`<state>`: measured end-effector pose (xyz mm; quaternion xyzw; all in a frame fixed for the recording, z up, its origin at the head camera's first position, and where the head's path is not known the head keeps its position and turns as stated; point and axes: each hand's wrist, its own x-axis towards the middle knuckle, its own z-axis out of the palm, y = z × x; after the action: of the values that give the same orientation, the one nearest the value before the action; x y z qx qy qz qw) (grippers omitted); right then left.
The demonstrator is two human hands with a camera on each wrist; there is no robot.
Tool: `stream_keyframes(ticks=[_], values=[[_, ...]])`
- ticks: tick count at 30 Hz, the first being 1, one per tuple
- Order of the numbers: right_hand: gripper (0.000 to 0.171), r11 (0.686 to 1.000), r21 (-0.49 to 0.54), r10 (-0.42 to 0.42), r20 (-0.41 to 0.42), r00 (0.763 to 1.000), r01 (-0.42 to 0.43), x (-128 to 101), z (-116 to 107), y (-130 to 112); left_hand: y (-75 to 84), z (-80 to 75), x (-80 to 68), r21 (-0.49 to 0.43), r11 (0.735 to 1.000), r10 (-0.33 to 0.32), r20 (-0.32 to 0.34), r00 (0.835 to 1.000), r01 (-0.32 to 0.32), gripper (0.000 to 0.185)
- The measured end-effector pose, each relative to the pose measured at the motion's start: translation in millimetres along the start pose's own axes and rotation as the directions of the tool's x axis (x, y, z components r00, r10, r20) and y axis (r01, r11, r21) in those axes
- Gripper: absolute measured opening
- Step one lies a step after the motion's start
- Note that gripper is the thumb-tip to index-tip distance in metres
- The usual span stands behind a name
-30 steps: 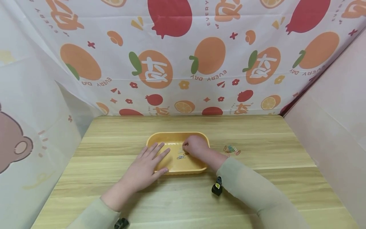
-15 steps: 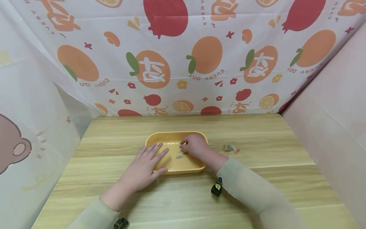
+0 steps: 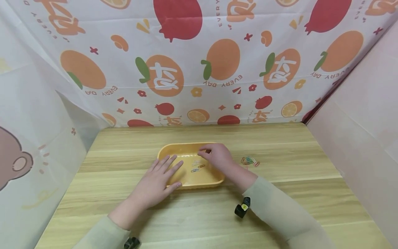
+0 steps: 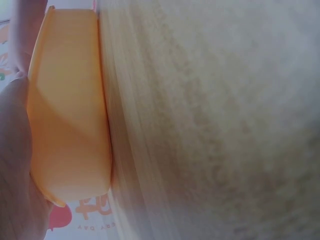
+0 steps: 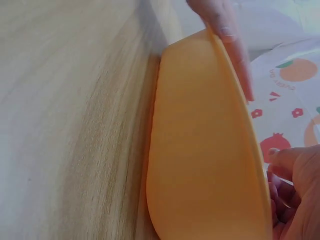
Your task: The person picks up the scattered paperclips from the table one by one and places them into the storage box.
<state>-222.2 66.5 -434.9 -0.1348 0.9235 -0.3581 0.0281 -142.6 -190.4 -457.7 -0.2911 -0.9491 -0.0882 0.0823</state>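
A yellow plastic tray (image 3: 189, 185) sits on the table with several small paper clips (image 3: 201, 166) lying near the middle of its floor: whitish, orange-brown and bluish. My left hand (image 3: 158, 178) rests over the tray's left front rim, fingers straight and spread across the inside. Above the right part of the tray is my right hand (image 3: 217, 155), thumb and index finger stretched out with a small gap and nothing visible between them. In the right wrist view its other fingers (image 5: 285, 192) are loosely bent beside the tray rim.
A small pile of coloured paper clips (image 3: 249, 161) lies on the wooden table (image 3: 280, 193) to the right of the tray. A fruit-print cloth (image 3: 192, 72) hangs behind the table, and pale cloth walls stand at both sides.
My right hand has lifted and drawn back to the right from the clips in the tray, its thumb and index finger parting. My left hand stays in place.
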Motion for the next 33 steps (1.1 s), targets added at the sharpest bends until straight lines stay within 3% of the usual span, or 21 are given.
stream_keyframes(ticks=[8, 16, 33], values=[[0.027, 0.989, 0.148, 0.043, -0.09, 0.995, -0.029, -16, -18, 9, -0.9, 1.0, -0.2, -0.001, 1.0, -0.01, 0.02, 1.0, 0.01, 0.069], [0.028, 0.978, 0.198, 0.099, -0.158, 0.982, -0.067, -30, -35, 24, -1.2, 1.1, -1.7, -0.003, 1.0, -0.003, 0.009, 1.0, 0.003, 0.069], [0.034, 0.956, 0.248, 0.195, -0.128, 0.972, -0.159, -68, -59, 98, -0.4, 0.0, -2.8, -0.002, 1.0, -0.012, 0.01, 1.0, 0.012, 0.069]])
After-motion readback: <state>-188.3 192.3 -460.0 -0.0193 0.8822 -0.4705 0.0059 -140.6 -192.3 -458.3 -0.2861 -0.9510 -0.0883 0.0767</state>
